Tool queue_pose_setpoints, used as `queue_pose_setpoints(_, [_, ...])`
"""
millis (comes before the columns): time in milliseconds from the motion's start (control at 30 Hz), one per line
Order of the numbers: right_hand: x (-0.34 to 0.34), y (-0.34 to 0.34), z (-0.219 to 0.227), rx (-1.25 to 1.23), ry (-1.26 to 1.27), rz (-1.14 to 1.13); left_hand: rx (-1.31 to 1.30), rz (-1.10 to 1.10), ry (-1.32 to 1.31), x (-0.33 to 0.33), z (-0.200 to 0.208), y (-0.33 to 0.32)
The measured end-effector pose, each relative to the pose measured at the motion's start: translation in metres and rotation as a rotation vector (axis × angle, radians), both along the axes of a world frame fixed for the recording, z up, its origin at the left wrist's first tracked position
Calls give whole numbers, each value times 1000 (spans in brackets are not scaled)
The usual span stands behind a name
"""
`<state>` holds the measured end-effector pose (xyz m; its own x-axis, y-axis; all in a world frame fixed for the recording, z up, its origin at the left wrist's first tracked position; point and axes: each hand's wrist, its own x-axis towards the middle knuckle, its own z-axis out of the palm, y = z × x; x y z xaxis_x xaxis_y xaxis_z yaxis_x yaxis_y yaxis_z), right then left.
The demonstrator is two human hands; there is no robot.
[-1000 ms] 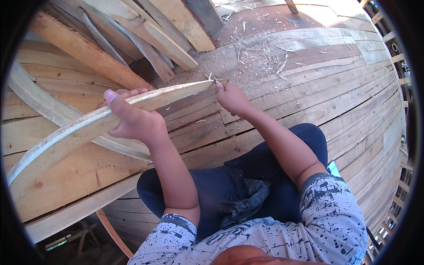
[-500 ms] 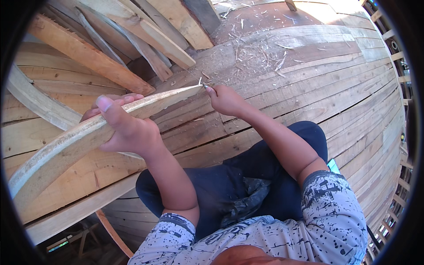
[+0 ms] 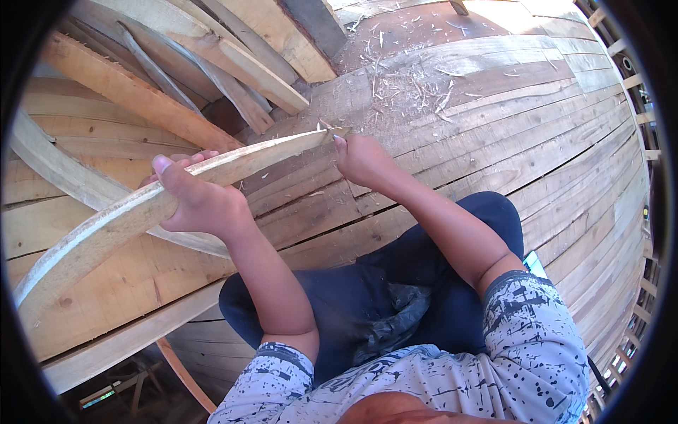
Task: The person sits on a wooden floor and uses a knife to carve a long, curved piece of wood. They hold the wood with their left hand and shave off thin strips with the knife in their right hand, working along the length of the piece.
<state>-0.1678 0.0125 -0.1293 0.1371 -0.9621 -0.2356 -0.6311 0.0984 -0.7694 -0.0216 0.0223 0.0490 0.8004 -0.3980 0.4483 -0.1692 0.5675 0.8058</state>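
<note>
A long curved wooden plank (image 3: 106, 244) slants up from the lower left to a narrow tip. My left hand (image 3: 201, 201) is closed round its middle, thumb across the upper edge and fingers over the far side. At the tip, my right hand (image 3: 364, 161) is closed on a small knife (image 3: 335, 132); its handle is hidden in my fist and only a little of the blade shows. The blade is at or just beside the plank's end, but I cannot tell whether it touches. A thin curl of wood stands up there.
Wood shavings (image 3: 409, 95) lie scattered over the plank floor (image 3: 487, 166). Rough boards (image 3: 141, 88) lean at the upper left. Another curved timber (image 3: 70, 169) lies beneath the held plank. My crossed legs (image 3: 339, 304) are close below my arms.
The plank has tilted slightly, and its tip sits a little higher. My left hand has shifted slightly up and left. My right hand has edged right, with more of the blade showing.
</note>
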Motion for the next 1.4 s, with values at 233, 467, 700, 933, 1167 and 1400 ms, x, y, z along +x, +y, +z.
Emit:
queue_pose_setpoints(233, [-1,11,41,-248,-222,27,22,-35,6,-1,-11,-2])
queue_pose_setpoints(467, [2,4,27,-104,-654,-135,4,-79,8,-3,6,12])
queue_pose_setpoints(700, [-16,-12,9,335,-567,-208,14,-6,-72,-12,9,15])
queue_pose_setpoints(933, [-15,2,37,507,-585,-56,28,35,-38,-12,11,15])
queue_pose_setpoints(1167, [-9,4,37,498,-456,-43,29,36,-71,-19,11,17])
queue_pose_setpoints(1400, [-18,-4,26,1099,-1027,49,13,-17,-73,-17,10,17])
